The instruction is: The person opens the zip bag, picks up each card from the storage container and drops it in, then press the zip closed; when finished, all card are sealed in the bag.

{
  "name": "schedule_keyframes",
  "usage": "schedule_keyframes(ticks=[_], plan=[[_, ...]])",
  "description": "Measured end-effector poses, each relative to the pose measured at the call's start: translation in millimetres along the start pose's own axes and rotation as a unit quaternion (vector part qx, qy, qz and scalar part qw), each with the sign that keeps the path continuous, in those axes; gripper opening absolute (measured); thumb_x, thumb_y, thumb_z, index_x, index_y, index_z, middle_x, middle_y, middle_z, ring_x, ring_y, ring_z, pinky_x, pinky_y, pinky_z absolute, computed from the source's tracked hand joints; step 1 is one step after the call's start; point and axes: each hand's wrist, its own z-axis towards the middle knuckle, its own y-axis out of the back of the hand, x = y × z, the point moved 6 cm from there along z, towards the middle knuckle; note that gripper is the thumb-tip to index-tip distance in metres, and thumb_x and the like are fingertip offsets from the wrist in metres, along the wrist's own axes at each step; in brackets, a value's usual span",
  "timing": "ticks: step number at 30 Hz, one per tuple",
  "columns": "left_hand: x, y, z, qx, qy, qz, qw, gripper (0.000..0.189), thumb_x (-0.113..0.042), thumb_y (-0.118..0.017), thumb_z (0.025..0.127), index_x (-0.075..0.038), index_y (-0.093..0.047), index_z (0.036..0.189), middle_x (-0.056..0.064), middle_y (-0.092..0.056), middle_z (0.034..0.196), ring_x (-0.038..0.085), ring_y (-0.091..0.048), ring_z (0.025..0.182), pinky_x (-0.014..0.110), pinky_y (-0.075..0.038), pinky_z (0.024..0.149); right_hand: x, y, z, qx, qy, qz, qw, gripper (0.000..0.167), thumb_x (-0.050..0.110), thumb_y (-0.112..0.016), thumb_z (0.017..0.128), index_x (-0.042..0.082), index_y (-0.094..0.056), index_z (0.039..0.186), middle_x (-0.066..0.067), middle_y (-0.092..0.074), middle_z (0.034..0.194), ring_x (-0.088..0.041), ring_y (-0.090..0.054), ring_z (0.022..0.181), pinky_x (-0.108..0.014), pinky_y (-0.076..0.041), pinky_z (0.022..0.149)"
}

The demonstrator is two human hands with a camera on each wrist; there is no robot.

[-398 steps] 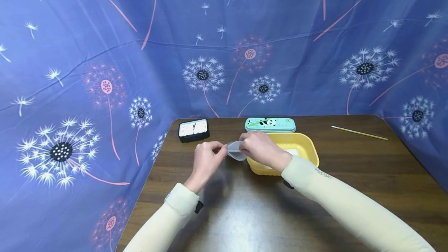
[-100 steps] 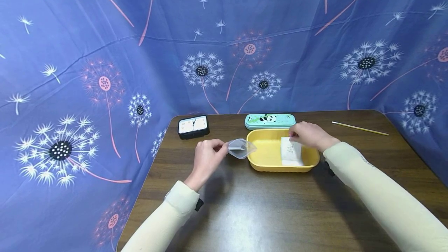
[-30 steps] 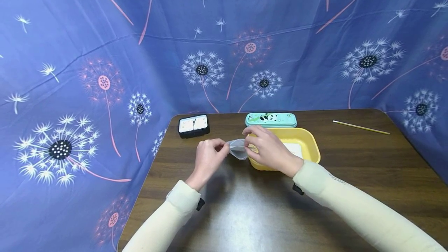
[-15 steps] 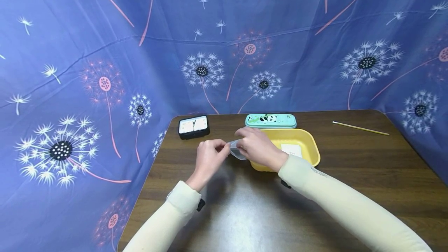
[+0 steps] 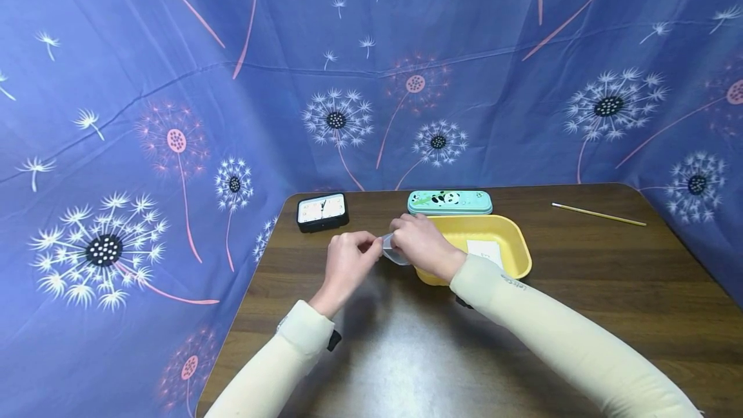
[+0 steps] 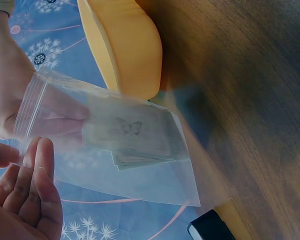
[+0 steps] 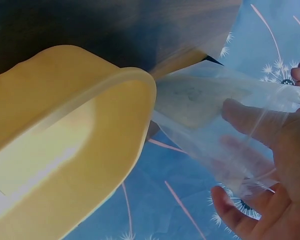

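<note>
My left hand pinches the mouth edge of a clear zip bag, thumb against fingertips. In the left wrist view, several thin white paper squares, the top one printed with a butterfly, lie inside the bag. My right hand reaches through the bag's mouth, and its fingers pinch the near edge of a paper square; the right wrist view has the thumb on that edge through the plastic. To the right stands a yellow basin with another white paper square in it.
A black-framed clock stands at the back left of the wooden table. Behind the basin lies a mint panda tin case. A thin yellow stick rests at the back right. A blue dandelion-print cloth hangs behind.
My right hand took a white paper square from the basin, moved left with it and now reaches into the bag. My left hand keeps its pinch on the bag, almost unmoved.
</note>
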Motion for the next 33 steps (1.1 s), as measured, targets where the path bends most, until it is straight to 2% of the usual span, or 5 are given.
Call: schedule_keyframes(ticks=[12, 23, 33], plan=[[1.9, -1.0, 0.4, 0.002, 0.009, 0.003, 1.0, 0.02, -0.021, -0.07, 0.097, -0.017, -0.08, 0.08, -0.015, -0.064, 0.063, 0.003, -0.059, 0.054, 0.028, -0.047, 0.05, -3.6, 4.0, -3.7, 0.009, -0.007, 0.018, 0.9998, 0.01, 0.008, -0.084, 0.086, 0.017, -0.083, 0.082, -0.001, -0.07, 0.092, -0.023, -0.061, 0.085, -0.041, -0.051, 0.072], [3.4, -1.0, 0.4, 0.007, 0.015, 0.004, 0.9999, 0.02, -0.022, -0.069, 0.098, -0.016, -0.08, 0.082, -0.015, -0.065, 0.064, 0.002, -0.06, 0.055, 0.028, -0.048, 0.051, -4.2, 30.2, -15.7, -0.054, 0.038, 0.028, 0.9974, 0.012, 0.002, -0.078, 0.085, 0.014, -0.078, 0.08, -0.001, -0.071, 0.092, -0.023, -0.065, 0.082, -0.042, -0.054, 0.069], [2.0, -2.1, 1.1, 0.011, 0.012, 0.003, 0.9999, 0.02, -0.022, -0.069, 0.097, -0.015, -0.081, 0.082, -0.015, -0.066, 0.065, 0.002, -0.061, 0.056, 0.028, -0.049, 0.053, -21.4, 56.5, -26.4, -0.08, 0.028, 0.047, 0.9953, 0.011, 0.005, -0.077, 0.088, 0.014, -0.075, 0.081, 0.004, -0.068, 0.079, -0.019, -0.067, 0.071, -0.042, -0.055, 0.068]])
